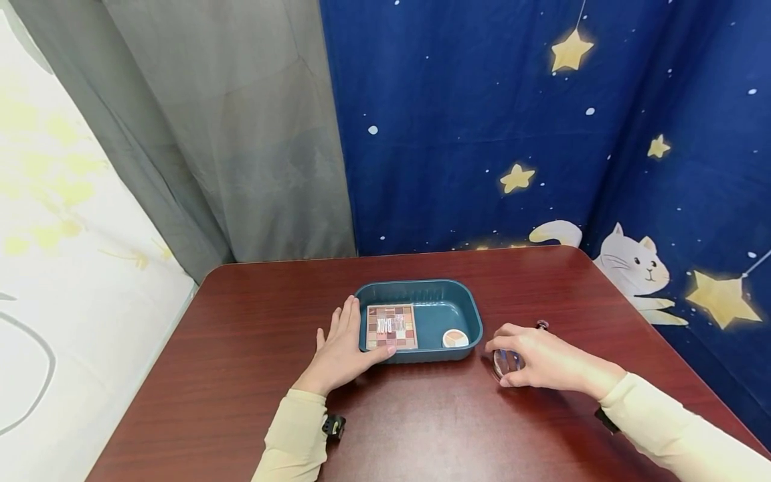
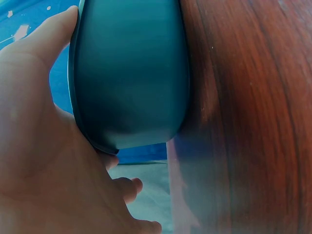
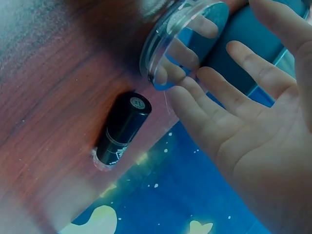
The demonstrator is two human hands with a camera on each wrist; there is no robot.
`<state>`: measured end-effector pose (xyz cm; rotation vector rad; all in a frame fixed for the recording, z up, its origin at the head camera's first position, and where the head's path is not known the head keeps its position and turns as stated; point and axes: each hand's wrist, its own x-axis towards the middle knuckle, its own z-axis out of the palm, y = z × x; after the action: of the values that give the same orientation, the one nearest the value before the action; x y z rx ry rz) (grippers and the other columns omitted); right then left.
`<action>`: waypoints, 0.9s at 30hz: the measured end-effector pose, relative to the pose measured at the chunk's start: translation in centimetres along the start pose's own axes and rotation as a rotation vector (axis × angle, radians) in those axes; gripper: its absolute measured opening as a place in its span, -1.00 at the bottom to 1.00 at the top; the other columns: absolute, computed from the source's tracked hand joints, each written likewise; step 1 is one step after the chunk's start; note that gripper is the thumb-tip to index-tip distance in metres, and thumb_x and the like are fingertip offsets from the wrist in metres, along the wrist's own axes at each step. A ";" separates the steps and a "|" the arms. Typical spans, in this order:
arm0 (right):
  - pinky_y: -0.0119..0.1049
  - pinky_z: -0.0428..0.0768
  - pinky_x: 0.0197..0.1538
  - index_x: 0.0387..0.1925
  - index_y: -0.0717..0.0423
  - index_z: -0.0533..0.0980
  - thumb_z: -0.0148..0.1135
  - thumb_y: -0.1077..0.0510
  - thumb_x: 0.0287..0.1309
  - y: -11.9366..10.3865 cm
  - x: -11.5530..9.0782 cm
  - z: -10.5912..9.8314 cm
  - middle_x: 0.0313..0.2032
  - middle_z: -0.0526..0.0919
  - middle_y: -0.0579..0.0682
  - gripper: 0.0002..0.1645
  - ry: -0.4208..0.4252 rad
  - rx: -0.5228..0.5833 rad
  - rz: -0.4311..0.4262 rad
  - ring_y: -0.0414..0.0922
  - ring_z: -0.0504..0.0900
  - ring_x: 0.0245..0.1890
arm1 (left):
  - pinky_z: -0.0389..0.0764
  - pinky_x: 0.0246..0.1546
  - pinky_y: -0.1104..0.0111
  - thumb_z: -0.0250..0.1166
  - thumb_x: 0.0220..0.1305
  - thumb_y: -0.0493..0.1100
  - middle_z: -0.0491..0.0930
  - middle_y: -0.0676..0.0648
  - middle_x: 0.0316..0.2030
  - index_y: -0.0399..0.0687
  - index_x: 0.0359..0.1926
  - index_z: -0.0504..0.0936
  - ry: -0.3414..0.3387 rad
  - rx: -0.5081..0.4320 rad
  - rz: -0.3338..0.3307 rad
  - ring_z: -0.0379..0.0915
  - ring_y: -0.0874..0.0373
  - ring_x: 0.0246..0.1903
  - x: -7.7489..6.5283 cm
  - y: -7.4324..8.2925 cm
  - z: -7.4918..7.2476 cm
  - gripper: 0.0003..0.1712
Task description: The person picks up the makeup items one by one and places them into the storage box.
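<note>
My left hand rests against the left end of a teal plastic tray, its fingers fairly straight and its thumb along the near rim. Inside the tray lie a square eyeshadow palette and a small round compact with pale segments. Right of the tray, my right hand hovers over a round mirror with a clear rim, face up on the table. In the right wrist view the spread fingers reflect in that mirror, their tips close to its edge; firm contact cannot be told.
Beyond the right hand a small black tube, like a lipstick, is on the reddish-brown table; the hand partly hides it in the head view. A grey curtain and a blue starry curtain hang behind the table.
</note>
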<state>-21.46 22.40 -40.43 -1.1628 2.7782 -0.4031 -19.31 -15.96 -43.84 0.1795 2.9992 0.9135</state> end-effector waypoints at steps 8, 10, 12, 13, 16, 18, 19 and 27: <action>-0.23 0.62 -0.24 0.06 -0.13 0.65 0.61 0.09 -0.09 0.0 -0.3 0.2 -0.05 0.54 -0.18 -0.41 -0.005 -0.048 -0.001 -0.23 0.60 -0.24 | -0.24 0.33 -0.39 0.22 0.02 0.64 -0.36 0.01 0.60 -0.05 0.62 -0.27 0.004 0.002 0.003 -0.34 -0.16 0.55 0.1 -0.1 0.1 0.46; -0.21 0.64 -0.22 0.05 -0.14 0.65 0.61 0.10 -0.10 0.1 -0.3 0.2 -0.05 0.54 -0.20 -0.42 -0.006 -0.055 0.004 -0.21 0.61 -0.21 | -0.24 0.34 -0.38 0.21 0.01 0.65 -0.36 0.03 0.60 -0.04 0.62 -0.28 0.002 0.003 0.004 -0.35 -0.15 0.55 0.1 -0.1 0.0 0.46; -0.20 0.64 -0.21 0.05 -0.15 0.65 0.61 0.10 -0.09 0.1 -0.4 0.3 -0.06 0.53 -0.21 -0.43 -0.006 -0.058 0.008 -0.21 0.61 -0.19 | -0.24 0.34 -0.38 0.20 0.01 0.66 -0.36 0.03 0.60 -0.04 0.62 -0.27 0.002 0.001 0.005 -0.36 -0.15 0.55 0.0 0.0 0.0 0.47; -0.20 0.64 -0.21 0.04 -0.15 0.65 0.61 0.10 -0.08 0.2 -0.5 0.3 -0.06 0.54 -0.20 -0.43 -0.007 -0.056 0.009 -0.21 0.60 -0.20 | -0.25 0.34 -0.38 0.20 0.01 0.66 -0.36 0.04 0.60 -0.03 0.62 -0.28 0.000 0.000 0.004 -0.37 -0.14 0.55 0.0 0.0 0.0 0.47; -0.24 0.63 -0.22 0.05 -0.14 0.65 0.60 0.09 -0.07 0.3 -0.5 0.4 -0.06 0.54 -0.19 -0.44 -0.005 -0.054 0.009 -0.22 0.59 -0.21 | -0.24 0.34 -0.38 0.19 0.00 0.67 -0.36 0.03 0.60 -0.04 0.62 -0.27 0.002 0.002 0.005 -0.36 -0.15 0.55 0.0 0.0 0.0 0.47; -0.26 0.62 -0.22 0.04 -0.13 0.65 0.60 0.09 -0.07 0.3 -0.6 0.5 -0.07 0.55 -0.17 -0.44 -0.001 -0.052 0.004 -0.22 0.58 -0.22 | -0.24 0.34 -0.38 0.19 0.00 0.67 -0.36 0.04 0.60 -0.03 0.62 -0.27 0.000 0.000 0.004 -0.36 -0.15 0.55 -0.1 0.0 -0.1 0.47; -0.27 0.61 -0.22 0.04 -0.13 0.65 0.60 0.10 -0.07 0.3 -0.6 0.6 -0.07 0.55 -0.16 -0.44 0.001 -0.051 0.002 -0.22 0.58 -0.22 | -0.24 0.34 -0.38 0.19 0.00 0.67 -0.36 0.04 0.60 -0.04 0.62 -0.27 0.001 0.001 0.004 -0.36 -0.15 0.55 -0.1 0.0 0.0 0.47; -0.30 0.60 -0.20 0.03 -0.11 0.64 0.56 0.14 -0.06 0.5 -0.6 0.9 -0.09 0.55 -0.16 -0.47 0.005 -0.028 -0.009 -0.22 0.56 -0.21 | -0.22 0.33 -0.40 0.20 -0.01 0.67 -0.33 0.01 0.60 -0.06 0.62 -0.25 0.011 0.002 0.015 -0.32 -0.17 0.55 0.1 -0.1 0.1 0.48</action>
<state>-21.16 22.96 -41.46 -1.1817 2.7926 -0.3695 -19.38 -15.98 -43.95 0.1973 3.0127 0.9156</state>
